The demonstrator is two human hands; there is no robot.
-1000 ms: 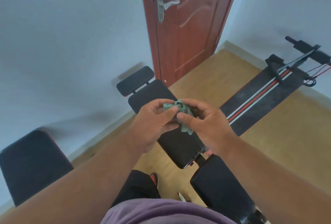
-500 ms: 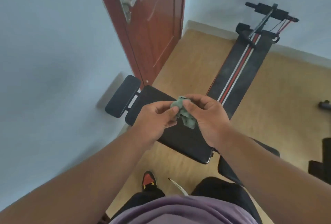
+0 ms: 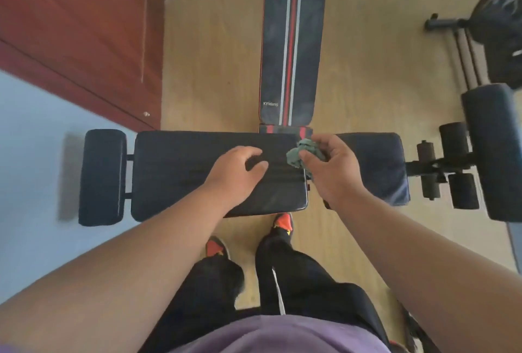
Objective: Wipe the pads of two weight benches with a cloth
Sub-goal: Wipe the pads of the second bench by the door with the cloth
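A black weight bench lies across the view in front of my feet, with a long back pad (image 3: pixel 180 172), a head pad (image 3: pixel 101 177) at its left end and a seat pad (image 3: pixel 378 166) to the right. My right hand (image 3: pixel 333 172) holds a crumpled green cloth (image 3: pixel 303 152) just above the gap between back pad and seat pad. My left hand (image 3: pixel 240 172) hovers over the back pad with curled, loosely parted fingers and nothing in it. A second bench with black and red stripes (image 3: pixel 291 42) stretches away behind the first.
A red-brown door (image 3: pixel 79 28) stands at the upper left beside a pale wall (image 3: pixel 34 155). Black foam rollers (image 3: pixel 452 166) and a large padded roller (image 3: pixel 494 149) stick out at the right. More gym gear (image 3: pixel 497 19) sits at the upper right on the wooden floor (image 3: pixel 214 56).
The view has tilted down onto the bench. My hands have parted: the left let go of the cloth and moved over the back pad, the right keeps the cloth.
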